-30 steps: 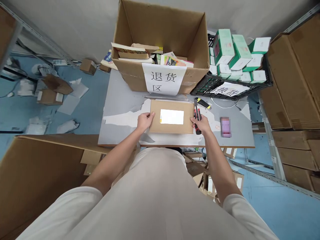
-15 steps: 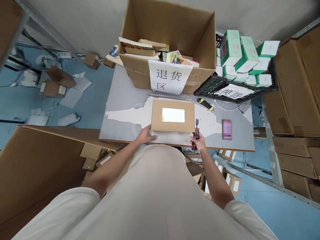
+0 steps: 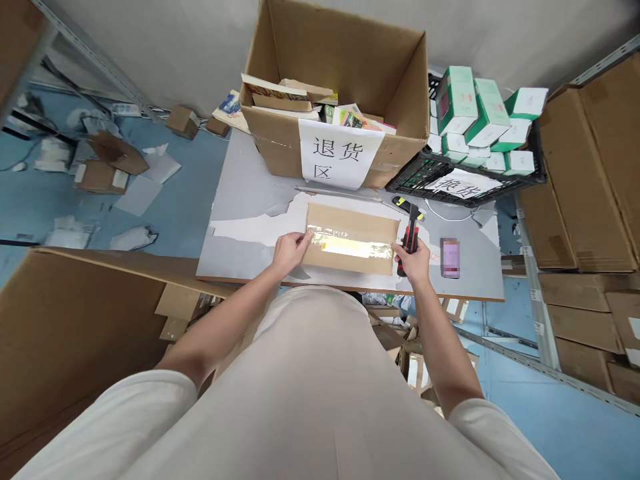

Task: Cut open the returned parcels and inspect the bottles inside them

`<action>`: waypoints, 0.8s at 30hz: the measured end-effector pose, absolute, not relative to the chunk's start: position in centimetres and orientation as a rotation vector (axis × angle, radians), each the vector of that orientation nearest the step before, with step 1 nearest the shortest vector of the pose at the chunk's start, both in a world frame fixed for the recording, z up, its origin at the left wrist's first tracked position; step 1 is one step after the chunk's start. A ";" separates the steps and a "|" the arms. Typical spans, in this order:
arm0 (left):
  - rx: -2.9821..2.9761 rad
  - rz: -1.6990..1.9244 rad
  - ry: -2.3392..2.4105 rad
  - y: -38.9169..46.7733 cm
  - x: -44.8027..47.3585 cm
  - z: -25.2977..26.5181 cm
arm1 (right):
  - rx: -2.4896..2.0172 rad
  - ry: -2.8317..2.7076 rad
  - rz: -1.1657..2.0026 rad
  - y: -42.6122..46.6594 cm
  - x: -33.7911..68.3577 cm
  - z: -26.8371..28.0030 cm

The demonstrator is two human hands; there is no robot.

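Upper middle, black characters on white sheet, front of big open carton: 退货区! Over to upper right, slanting white paper on black crate: 换货. Print on green-white boxes too small; label-like strip on parcel, frame centre, illegible.

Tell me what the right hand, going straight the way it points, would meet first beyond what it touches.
Probably the yellow-black cutter on the table, just ahead of the right hand and its red knife, though depth is unclear.

Blue floor, grey wall, grey table, apparently metal shelving.
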State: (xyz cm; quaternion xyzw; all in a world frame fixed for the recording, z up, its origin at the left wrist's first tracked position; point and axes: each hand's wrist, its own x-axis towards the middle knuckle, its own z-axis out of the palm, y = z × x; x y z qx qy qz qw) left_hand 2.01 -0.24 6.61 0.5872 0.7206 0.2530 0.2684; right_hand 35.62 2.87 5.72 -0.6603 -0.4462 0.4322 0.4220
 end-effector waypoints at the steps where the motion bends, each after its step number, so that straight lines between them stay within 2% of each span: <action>1: 1.571 0.634 1.965 0.4 2.3 6.8 | -1.684 -1.150 1.062 3.6 35.6 5.8; 3: 1.577 0.563 1.991 1.2 3.1 6.8 | -1.753 -1.190 1.018 4.7 35.4 5.6; 6: 1.771 0.643 2.011 0.8 4.2 6.4 | -1.847 -1.271 0.964 5.4 35.5 5.7; 9: 2.177 0.736 1.768 -0.8 5.3 5.7 | -1.901 -1.547 0.764 5.4 35.4 7.5; 12: 2.368 0.681 1.558 -1.7 5.9 4.9 | -1.689 -2.118 0.569 5.6 33.7 10.5; 17: 2.403 0.703 1.566 -1.8 5.8 3.9 | -1.171 -2.976 0.611 7.1 28.2 13.2; 24: 2.416 0.736 1.598 -2.0 5.9 4.0 | -1.125 -3.278 0.419 8.9 25.3 13.3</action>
